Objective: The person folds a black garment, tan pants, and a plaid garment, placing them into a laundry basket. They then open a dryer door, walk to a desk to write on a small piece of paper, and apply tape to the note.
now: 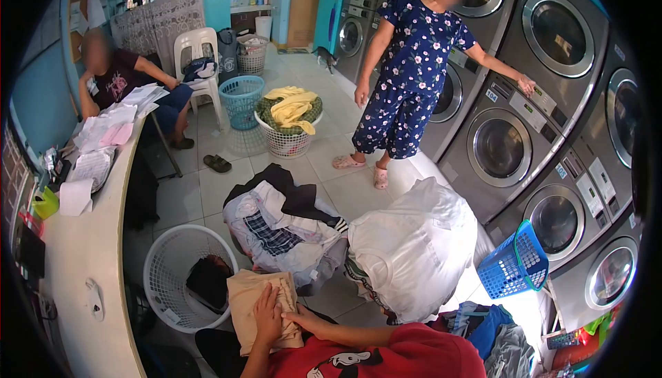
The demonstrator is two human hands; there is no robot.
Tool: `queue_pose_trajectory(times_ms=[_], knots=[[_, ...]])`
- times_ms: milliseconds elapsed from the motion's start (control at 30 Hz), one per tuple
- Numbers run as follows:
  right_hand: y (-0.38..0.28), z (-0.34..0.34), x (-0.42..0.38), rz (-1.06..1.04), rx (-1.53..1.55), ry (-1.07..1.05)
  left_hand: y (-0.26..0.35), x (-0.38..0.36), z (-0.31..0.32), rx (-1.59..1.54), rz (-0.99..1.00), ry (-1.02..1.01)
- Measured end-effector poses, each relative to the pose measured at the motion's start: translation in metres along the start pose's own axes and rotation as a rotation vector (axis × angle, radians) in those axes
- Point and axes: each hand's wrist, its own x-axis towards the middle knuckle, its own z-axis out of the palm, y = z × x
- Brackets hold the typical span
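A folded tan garment rests on my lap at the bottom middle. My left hand lies on top of it, fingers stretched out flat along the cloth. At the garment's right side, my right hand grips the edge, its fingers partly hidden. Just left of the garment stands a white laundry basket with dark clothes inside. In front of my hands is a heap of light and dark clothes. To the right rises a large pile topped with white shirts.
A person in a flowered outfit touches one of the washing machines. Another person sits behind the paper-covered desk. A blue basket leans at right. Behind the heap stand a full white basket and a light-blue one.
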Motion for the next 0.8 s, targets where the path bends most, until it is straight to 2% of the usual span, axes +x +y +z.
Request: queue_pose_trajectory(times_ms=[267, 467, 533, 800], knots=[[-0.013, 0.009, -0.012, -0.06, 0.009, 0.017, 0.001, -0.001, -0.001, 0.004, -0.002, 0.0], [-0.017, 0.009, -0.014, -0.001, -0.024, 0.021, 0.004, -0.001, -0.003, -0.006, -0.009, -0.006], [-0.027, 0.015, -0.022, -0.021, 0.092, -0.013, 0.002, -0.001, -0.002, 0.002, -0.008, -0.007], [-0.033, 0.018, -0.026, 0.031, 0.026, 0.02, 0.001, 0.0, -0.001, 0.003, -0.02, -0.011]])
